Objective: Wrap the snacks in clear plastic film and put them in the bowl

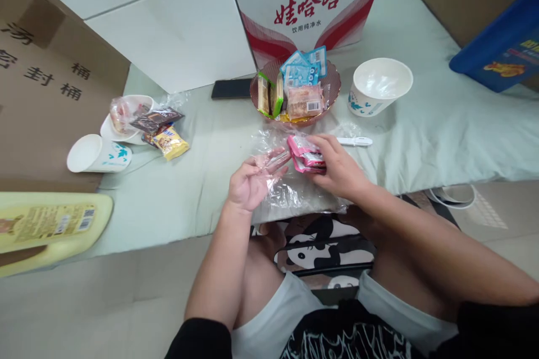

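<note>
My left hand [251,180] pinches the edge of a clear plastic bag [290,193] that lies on the pale green cloth in front of me. My right hand [337,165] is closed round pink snack packets [305,154] and holds them at the bag's mouth. Just behind them stands a reddish glass bowl [332,75] filled with several wrapped snacks, blue, green and pink.
A white paper cup [379,86] stands right of the bowl, a white pen-like stick [354,141] near it. At left lie a tipped cup [97,154], a bowl with snack packets [158,126] and a yellow bottle [46,230]. Cardboard boxes line the back; a black phone [231,88] lies there.
</note>
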`<state>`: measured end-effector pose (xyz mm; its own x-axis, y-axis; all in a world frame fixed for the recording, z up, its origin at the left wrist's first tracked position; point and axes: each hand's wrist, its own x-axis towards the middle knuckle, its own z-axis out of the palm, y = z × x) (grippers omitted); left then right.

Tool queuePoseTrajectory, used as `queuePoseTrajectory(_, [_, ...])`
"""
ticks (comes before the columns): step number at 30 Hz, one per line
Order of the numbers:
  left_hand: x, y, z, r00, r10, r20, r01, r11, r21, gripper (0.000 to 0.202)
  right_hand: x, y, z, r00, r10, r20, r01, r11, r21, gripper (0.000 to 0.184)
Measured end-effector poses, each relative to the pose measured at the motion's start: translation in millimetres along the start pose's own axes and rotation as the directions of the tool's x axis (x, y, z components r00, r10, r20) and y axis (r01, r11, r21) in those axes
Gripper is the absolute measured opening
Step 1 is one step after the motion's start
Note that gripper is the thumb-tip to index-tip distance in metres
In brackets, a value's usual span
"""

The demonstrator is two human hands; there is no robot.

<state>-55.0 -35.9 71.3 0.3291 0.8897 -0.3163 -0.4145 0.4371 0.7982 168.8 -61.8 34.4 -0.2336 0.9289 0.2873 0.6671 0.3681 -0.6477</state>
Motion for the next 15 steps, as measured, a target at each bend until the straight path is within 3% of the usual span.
queuePoseTrajectory(2, [2, 2, -2.1, 0.999, -0.015, -0.030, 0.014, 0.999, -0.037, 0.008, 1, 3, -2, 0.997, 0.022, -0.069, -0.021, 1.000, 0.014, 0.072])
queuePoseTrajectory(5, [7, 4, -8.9, 0.985, -0.027, -0.169, 0.018, 0.998, -0.054, 0.008, 2, 5, -8, 0.990, 0.044, -0.138, -0.043, 0.999, 0.010, 0.063])
queuePoseTrajectory(10, [17, 8, -19.5, 0.884, -0.031, -0.467, -0.015, 0.995, -0.094, 0.011, 4, 11, -18, 0.977, 0.049, -0.209, -0.054, 0.998, -0.018, 0.038])
queuePoseTrajectory(15, [25, 11, -22.0, 0.823, -0.006, -0.568, -0.048, 0.996, -0.079, 0.014, -2, 11, -31, 0.958, -0.040, -0.285, 0.023, 0.998, -0.063, 0.036])
